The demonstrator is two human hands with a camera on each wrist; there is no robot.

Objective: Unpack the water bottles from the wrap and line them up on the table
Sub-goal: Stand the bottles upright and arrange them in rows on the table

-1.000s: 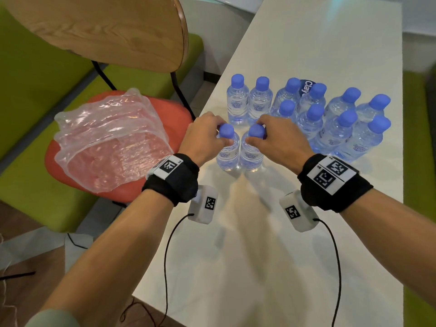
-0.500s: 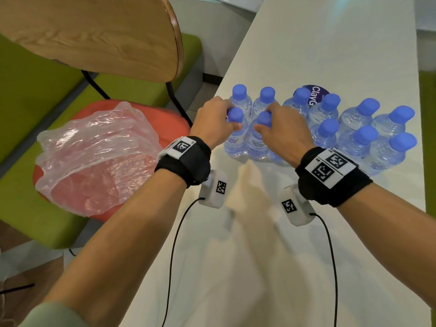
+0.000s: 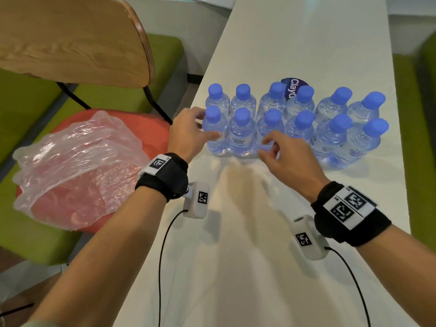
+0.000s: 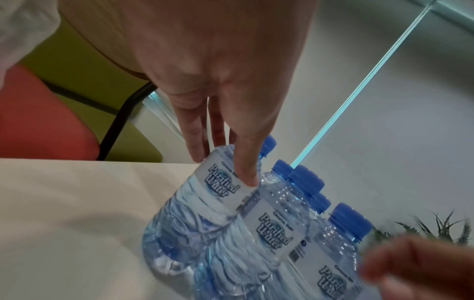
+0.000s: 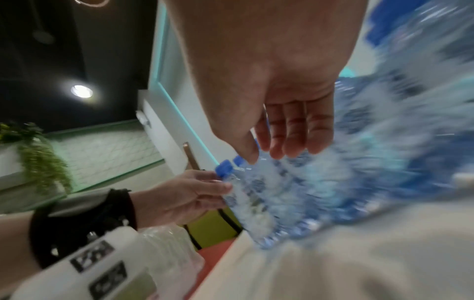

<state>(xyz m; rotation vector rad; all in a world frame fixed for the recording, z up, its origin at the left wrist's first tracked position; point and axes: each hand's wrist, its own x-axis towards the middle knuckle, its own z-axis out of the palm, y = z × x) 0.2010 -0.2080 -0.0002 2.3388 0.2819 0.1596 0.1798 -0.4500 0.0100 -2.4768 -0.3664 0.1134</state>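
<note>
Several clear water bottles with blue caps stand in two rows on the white table [image 3: 236, 256]. My left hand [image 3: 208, 124] holds the front-left bottle [image 3: 218, 147] lightly, thumb on its label and fingers at its far side. In the left wrist view, the thumb [image 4: 246, 172] presses the label of that bottle [image 4: 205, 194]. My right hand [image 3: 266, 147] hovers just in front of the front row, fingers loosely curled and holding nothing. The second bottle [image 3: 241, 135] stands free beside it. The empty plastic wrap [image 3: 77, 166] lies on the chair seat at the left.
A chair with a wooden backrest [image 3: 70, 38] and a red seat [image 3: 151, 123] stands against the table's left edge. A dark round sticker [image 3: 292, 87] shows behind the back row. Green bench cushions run along both sides. Bare tabletop lies in front of the bottles.
Both hands carried two bottles away from me and set them at the left end of the front row. My right hand has let go and drawn back; the left stays on its bottle.
</note>
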